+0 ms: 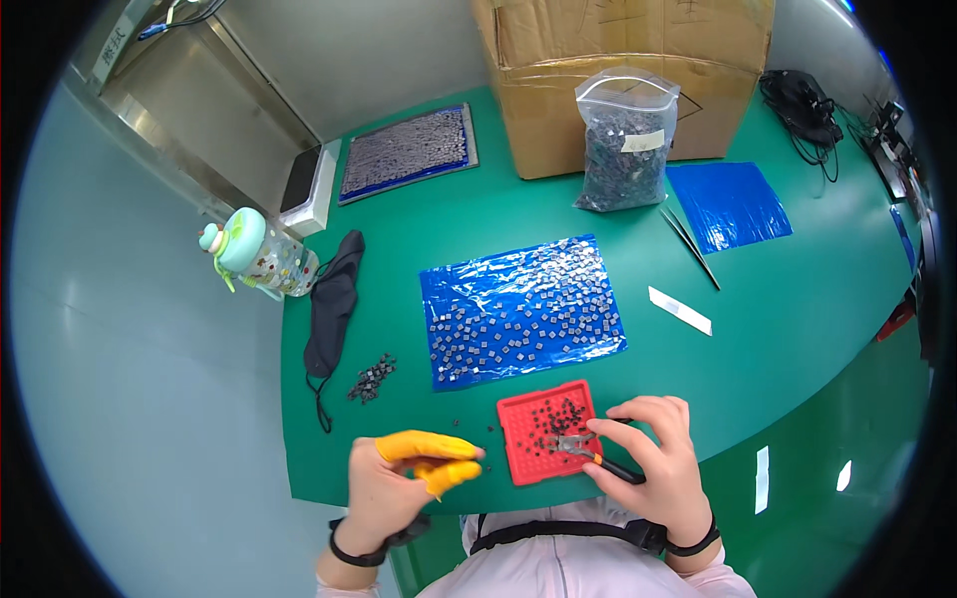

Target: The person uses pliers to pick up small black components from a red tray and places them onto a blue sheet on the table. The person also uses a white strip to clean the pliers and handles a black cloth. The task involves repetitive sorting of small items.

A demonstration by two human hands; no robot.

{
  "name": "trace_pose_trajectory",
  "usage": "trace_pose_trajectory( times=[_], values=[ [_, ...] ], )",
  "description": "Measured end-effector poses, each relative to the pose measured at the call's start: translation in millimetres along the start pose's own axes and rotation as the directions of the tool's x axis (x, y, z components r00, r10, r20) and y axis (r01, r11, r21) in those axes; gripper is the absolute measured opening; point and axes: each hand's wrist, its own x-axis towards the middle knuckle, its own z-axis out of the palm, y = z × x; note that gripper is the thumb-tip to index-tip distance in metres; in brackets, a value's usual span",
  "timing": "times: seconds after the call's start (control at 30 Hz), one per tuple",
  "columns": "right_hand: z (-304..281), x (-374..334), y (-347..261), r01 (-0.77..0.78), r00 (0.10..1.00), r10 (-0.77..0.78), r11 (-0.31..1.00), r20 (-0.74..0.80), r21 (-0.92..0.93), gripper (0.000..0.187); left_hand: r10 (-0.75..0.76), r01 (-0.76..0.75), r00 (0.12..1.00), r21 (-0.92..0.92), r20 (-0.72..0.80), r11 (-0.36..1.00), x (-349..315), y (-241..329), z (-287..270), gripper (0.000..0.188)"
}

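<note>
My right hand [656, 460] is wrapped around small pliers [620, 469] with black and orange handles. Their metal jaws lie over the red tray [516, 466], whose textured floor carries many tiny black pieces [560, 414]. Left of the tray, my left hand [404, 481] wears yellow finger covers. Its covered fingertips come together as in a pinch, and anything between them is too small to make out. Beyond the tray a blue film sheet [478, 289] is spread with many small square grey pieces [578, 284].
A pile of dark bits [372, 379] lies near a black mask [333, 304] and a bottle [274, 257]. Farther back are a filled grey tray [409, 154], a bag of pieces [626, 149] and a cardboard box [538, 100]. Tweezers [691, 249], a white strip [680, 311] and blue film [733, 209] lie right.
</note>
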Motion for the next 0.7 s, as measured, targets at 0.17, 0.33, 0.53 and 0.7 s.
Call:
trace_pose_trajectory(
  times=[0.17, 0.33, 0.53, 0.7],
  values=[
    [-10, 0, -10, 0.074, 0.991, -0.052, 0.980, -0.126, 0.183, 0.045, 0.122, -0.107, 0.992, -0.307, 0.033, 0.946, -6, 9, 40, 0.032],
    [-19, -5, -12, 0.108, 0.987, -0.086, 0.981, -0.138, 0.158, 0.046, 0.316, -0.306, 0.948, -0.166, 0.035, 0.937, -9, 7, 51, 0.031],
    [-18, -6, -11, 0.100, 0.988, -0.081, 0.985, -0.131, 0.143, 0.045, 0.419, -0.423, 0.903, 0.024, 0.098, 0.906, -16, 7, 45, 0.037],
    [-18, -7, -8, 0.124, 0.986, -0.109, 0.984, -0.123, 0.126, 0.044, 0.423, -0.459, 0.881, 0.169, 0.211, 0.872, -18, 3, 36, 0.038]
  ],
)
